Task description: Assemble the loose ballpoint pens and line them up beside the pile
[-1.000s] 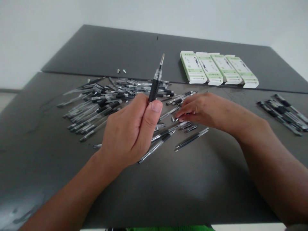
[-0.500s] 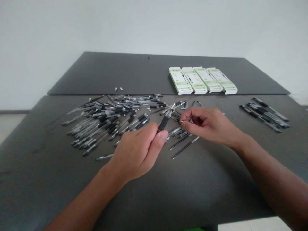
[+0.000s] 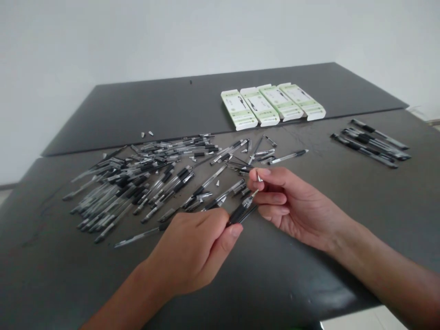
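My left hand (image 3: 197, 250) is closed around a pen barrel (image 3: 238, 213) with a black grip, its bare refill point sticking out toward the upper right. Pinched between the thumb and forefinger of my right hand (image 3: 295, 204) is a small silver cone-shaped pen tip (image 3: 260, 178). It sits just above the refill's point, with a slight gap that is hard to judge. Beneath and behind both hands lie loose pen parts, partly hidden by the fingers.
A wide heap of clear pens with black grips (image 3: 120, 188) spreads over the left of the dark table (image 3: 261, 279). Several capped pens (image 3: 371, 142) lie at the right. Flattened green-and-white boxes (image 3: 271, 107) rest behind, and two small tips (image 3: 147, 134) lie at the back left.
My right hand has turned, showing the silver tip in its pinch, and has come down over the pen's end. My left hand has lowered slightly with the barrel. The view has shifted and tilted.
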The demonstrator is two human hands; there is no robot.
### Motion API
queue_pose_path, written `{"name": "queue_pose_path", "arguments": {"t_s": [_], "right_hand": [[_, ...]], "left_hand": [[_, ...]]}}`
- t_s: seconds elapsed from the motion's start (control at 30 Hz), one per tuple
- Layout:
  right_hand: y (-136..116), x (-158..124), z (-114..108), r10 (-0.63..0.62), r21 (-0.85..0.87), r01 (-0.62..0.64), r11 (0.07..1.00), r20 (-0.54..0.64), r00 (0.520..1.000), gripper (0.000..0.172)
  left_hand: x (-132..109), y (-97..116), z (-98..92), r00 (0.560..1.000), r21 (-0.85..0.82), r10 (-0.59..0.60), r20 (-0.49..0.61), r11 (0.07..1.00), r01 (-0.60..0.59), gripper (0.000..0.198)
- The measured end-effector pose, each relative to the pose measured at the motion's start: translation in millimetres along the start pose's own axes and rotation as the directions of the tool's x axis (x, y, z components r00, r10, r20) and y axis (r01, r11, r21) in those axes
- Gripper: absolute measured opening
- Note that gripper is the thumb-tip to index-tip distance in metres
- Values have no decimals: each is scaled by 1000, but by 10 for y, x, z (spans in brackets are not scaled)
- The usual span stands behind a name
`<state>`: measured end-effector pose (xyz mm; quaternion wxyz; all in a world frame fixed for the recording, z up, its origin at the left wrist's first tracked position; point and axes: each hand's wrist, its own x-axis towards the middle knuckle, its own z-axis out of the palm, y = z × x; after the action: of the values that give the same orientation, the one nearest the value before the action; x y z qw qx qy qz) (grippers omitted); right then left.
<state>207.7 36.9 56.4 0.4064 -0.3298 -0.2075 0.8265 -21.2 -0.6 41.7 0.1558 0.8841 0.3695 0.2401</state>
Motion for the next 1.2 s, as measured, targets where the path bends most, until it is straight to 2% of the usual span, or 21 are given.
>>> {"name": "queue_pose_path", "arguments": {"t_s": [0.13, 0.23, 0.3, 0.43, 0.57, 0.83, 1.07, 1.2], "right_hand": [[-24, 0, -78, 54, 125, -48, 991, -46, 997, 26], [-19, -10, -80, 37, 130, -26, 991, -83, 996, 23], [4, -34, -62, 24, 108, -18, 994, -52, 998, 19], [77, -97, -31, -36, -3, 36, 999, 40, 999, 14], [128, -123, -22, -136, -138, 141, 980, 44, 990, 17], [154, -122, -42, -180, -206, 198, 958, 100, 978, 11], [94, -134, -52, -231, -389, 251, 886, 97, 968, 6], [25, -159, -19, -285, -548, 289, 785, 95, 954, 15]], "left_hand": [[-8, 5, -1, 1000, 15, 1, 6, 1000, -1, 31], [-11, 1, 3, 1000, 16, 1, -10, 1000, -1, 29], [-16, 1, 12, 1000, 12, -4, -16, 1000, 4, 29], [-32, 8, 38, 1000, -14, 7, -28, 1000, -7, 28], [-38, 13, 46, 999, -62, 17, -50, 998, -20, 28], [-30, 7, 23, 996, -95, 34, -76, 995, -42, 28], [-36, -5, 19, 997, -101, 40, -59, 994, -46, 30], [-23, -18, 23, 998, -93, 33, -46, 995, -37, 31]]}}
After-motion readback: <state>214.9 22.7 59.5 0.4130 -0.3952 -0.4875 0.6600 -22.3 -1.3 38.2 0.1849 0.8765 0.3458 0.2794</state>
